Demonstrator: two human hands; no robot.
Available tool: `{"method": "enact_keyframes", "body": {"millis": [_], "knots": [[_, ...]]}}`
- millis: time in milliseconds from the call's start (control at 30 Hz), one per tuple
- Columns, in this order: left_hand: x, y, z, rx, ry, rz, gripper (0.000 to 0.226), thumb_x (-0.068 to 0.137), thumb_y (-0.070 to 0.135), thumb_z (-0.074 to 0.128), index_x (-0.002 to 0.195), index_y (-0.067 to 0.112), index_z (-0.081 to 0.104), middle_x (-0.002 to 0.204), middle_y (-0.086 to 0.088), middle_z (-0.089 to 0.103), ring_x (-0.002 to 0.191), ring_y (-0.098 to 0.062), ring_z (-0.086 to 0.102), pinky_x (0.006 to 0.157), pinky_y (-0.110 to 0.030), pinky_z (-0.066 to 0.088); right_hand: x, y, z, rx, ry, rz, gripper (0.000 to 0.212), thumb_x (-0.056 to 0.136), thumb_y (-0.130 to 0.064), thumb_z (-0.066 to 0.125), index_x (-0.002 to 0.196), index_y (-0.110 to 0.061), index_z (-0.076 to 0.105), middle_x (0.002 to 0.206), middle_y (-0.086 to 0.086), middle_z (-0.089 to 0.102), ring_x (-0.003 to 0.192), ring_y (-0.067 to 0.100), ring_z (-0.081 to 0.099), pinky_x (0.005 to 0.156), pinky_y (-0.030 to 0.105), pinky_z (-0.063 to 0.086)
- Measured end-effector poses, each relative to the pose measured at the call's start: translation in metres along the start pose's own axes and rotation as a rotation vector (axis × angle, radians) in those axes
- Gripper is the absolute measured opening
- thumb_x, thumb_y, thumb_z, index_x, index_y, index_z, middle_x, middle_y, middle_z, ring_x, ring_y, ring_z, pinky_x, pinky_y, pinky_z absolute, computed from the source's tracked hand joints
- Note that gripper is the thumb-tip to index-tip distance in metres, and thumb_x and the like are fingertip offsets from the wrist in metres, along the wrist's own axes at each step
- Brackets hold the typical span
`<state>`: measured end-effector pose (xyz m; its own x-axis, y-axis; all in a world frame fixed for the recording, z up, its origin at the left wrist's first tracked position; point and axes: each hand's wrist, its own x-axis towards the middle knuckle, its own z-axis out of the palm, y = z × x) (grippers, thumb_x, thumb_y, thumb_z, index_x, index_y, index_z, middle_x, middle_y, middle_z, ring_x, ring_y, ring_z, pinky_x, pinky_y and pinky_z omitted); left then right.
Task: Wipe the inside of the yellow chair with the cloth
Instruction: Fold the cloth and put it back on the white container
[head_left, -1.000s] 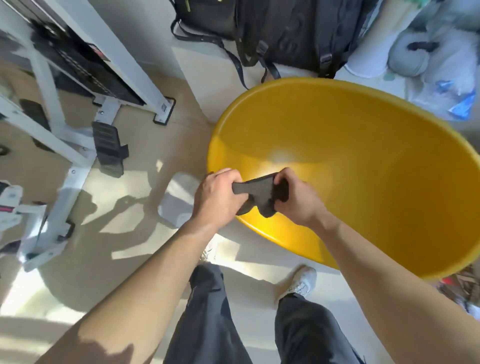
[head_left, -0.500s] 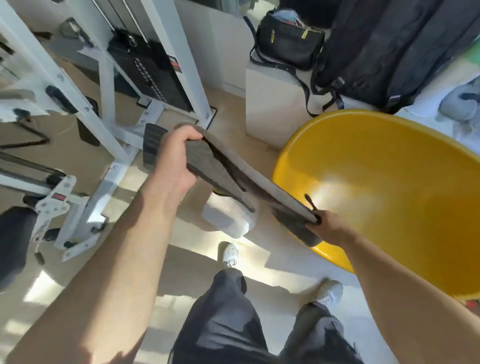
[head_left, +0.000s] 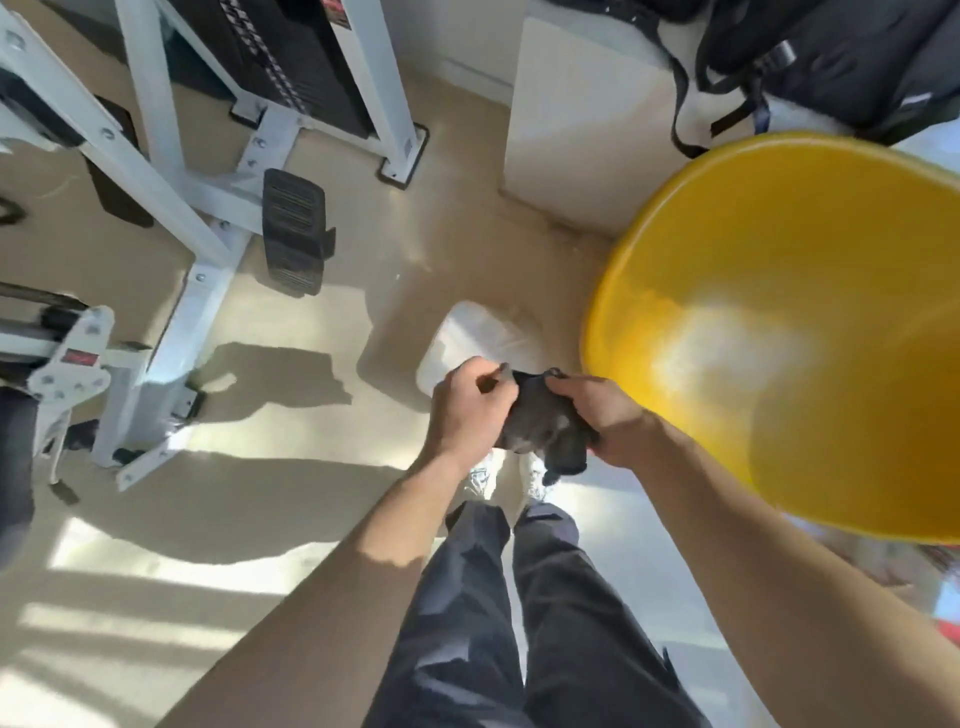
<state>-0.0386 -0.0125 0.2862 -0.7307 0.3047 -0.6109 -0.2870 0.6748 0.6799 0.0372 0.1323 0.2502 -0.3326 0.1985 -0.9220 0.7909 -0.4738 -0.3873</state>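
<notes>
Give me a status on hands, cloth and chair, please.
Left hand and right hand grip the bunched cloth. Cloth outside the chair, wiping not begun. Nothing seen in the way.

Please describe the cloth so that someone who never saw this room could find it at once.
Start from the big yellow chair on the right. Just off its left rim the left hand and the right hand meet, gripping the cloth between them. It alone is small, dark grey and crumpled.

Our view cuts off the glossy yellow plastic chair at the right; beside its rim, the bunched dark cloth is half hidden.
</notes>
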Motion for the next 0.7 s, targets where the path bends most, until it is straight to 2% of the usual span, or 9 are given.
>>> {"method": "enact_keyframes", "body": {"millis": [133, 233, 300, 367, 400, 467, 533, 633, 700], "knots": [[-0.005, -0.021, 0.017, 0.126, -0.059, 0.105, 0.007, 0.084, 0.026, 0.069, 0.09, 0.026, 0.066, 0.065, 0.017, 0.06, 0.06, 0.0, 0.054, 0.055, -0.014, 0.038, 0.021, -0.01, 0.026, -0.095, -0.014, 0.019, 0.029, 0.108, -0.028, 0.045, 0.105, -0.006, 0.063, 0.062, 0.009, 0.055, 0.036, 0.018, 0.048, 0.033, 0.018, 0.031], [-0.001, -0.033, 0.022, 0.229, -0.066, 0.242, 0.015, 0.086, 0.031, 0.071, 0.1, 0.026, 0.067, 0.074, 0.012, 0.067, 0.065, -0.008, 0.06, 0.062, -0.02, 0.045, 0.04, -0.012, 0.032, -0.163, -0.155, 0.03, 0.032, 0.098, -0.035, 0.065, 0.092, -0.004, 0.069, 0.066, 0.013, 0.061, 0.052, 0.026, 0.054, 0.044, 0.029, 0.041], [0.006, -0.041, 0.017, 0.234, -0.184, 0.267, 0.017, 0.085, 0.037, 0.072, 0.095, 0.024, 0.069, 0.077, 0.01, 0.072, 0.07, -0.011, 0.066, 0.068, -0.027, 0.053, 0.051, -0.012, 0.03, -0.268, -0.235, -0.018, 0.017, 0.085, -0.02, 0.081, 0.083, -0.003, 0.075, 0.072, 0.013, 0.066, 0.067, 0.028, 0.061, 0.06, 0.038, 0.048], [0.018, -0.047, 0.001, 0.028, -0.376, 0.169, 0.014, 0.089, 0.032, 0.067, 0.093, 0.02, 0.074, 0.08, 0.005, 0.076, 0.078, -0.013, 0.073, 0.074, -0.035, 0.058, 0.06, -0.015, 0.028, -0.431, -0.285, -0.097, 0.008, 0.081, -0.01, 0.08, 0.083, -0.004, 0.074, 0.073, 0.01, 0.066, 0.07, 0.025, 0.063, 0.067, 0.037, 0.049], [0.026, -0.05, -0.01, -0.09, -0.384, 0.111, 0.014, 0.091, 0.026, 0.063, 0.094, 0.019, 0.075, 0.081, 0.002, 0.077, 0.079, -0.016, 0.074, 0.072, -0.036, 0.058, 0.063, -0.016, 0.026, -0.491, -0.319, -0.143, 0.005, 0.084, -0.008, 0.076, 0.085, -0.005, 0.073, 0.073, 0.009, 0.065, 0.071, 0.024, 0.062, 0.068, 0.035, 0.049], [0.052, -0.06, -0.028, -0.179, -0.143, 0.026, 0.015, 0.089, 0.019, 0.063, 0.098, 0.023, 0.073, 0.086, 0.001, 0.076, 0.081, -0.017, 0.073, 0.072, -0.033, 0.055, 0.066, -0.022, 0.024, -0.607, -0.445, -0.228, 0.008, 0.091, -0.005, 0.069, 0.086, -0.011, 0.07, 0.073, 0.001, 0.064, 0.069, 0.016, 0.061, 0.065, 0.028, 0.048], [0.088, -0.074, -0.034, -0.003, 0.083, -0.016, 0.034, 0.083, 0.021, 0.066, 0.114, 0.036, 0.064, 0.109, 0.006, 0.069, 0.096, -0.014, 0.066, 0.085, -0.032, 0.052, 0.063, -0.033, 0.022, -0.781, -0.546, -0.29, 0.023, 0.093, -0.008, 0.067, 0.077, -0.024, 0.066, 0.063, -0.016, 0.06, 0.06, 0.003, 0.056, 0.061, 0.021, 0.042], [0.136, -0.099, -0.023, 0.23, -0.081, -0.146, 0.058, 0.084, 0.019, 0.067, 0.135, 0.042, 0.052, 0.138, -0.001, 0.048, 0.123, -0.02, 0.052, 0.106, -0.033, 0.042, 0.06, -0.049, 0.017, -0.976, -0.604, -0.377, 0.033, 0.093, -0.013, 0.068, 0.066, -0.025, 0.054, 0.053, -0.017, 0.047, 0.053, 0.002, 0.043, 0.058, 0.023, 0.035], [0.154, -0.116, -0.014, 0.134, -0.233, -0.219, 0.036, 0.083, 0.023, 0.072, 0.115, 0.038, 0.066, 0.134, -0.003, 0.056, 0.12, -0.023, 0.055, 0.101, -0.031, 0.046, 0.056, -0.057, 0.011, -1.039, -0.647, -0.428, 0.038, 0.093, -0.013, 0.067, 0.062, -0.023, 0.047, 0.055, -0.013, 0.04, 0.053, 0.006, 0.037, 0.056, 0.027, 0.032]]}}
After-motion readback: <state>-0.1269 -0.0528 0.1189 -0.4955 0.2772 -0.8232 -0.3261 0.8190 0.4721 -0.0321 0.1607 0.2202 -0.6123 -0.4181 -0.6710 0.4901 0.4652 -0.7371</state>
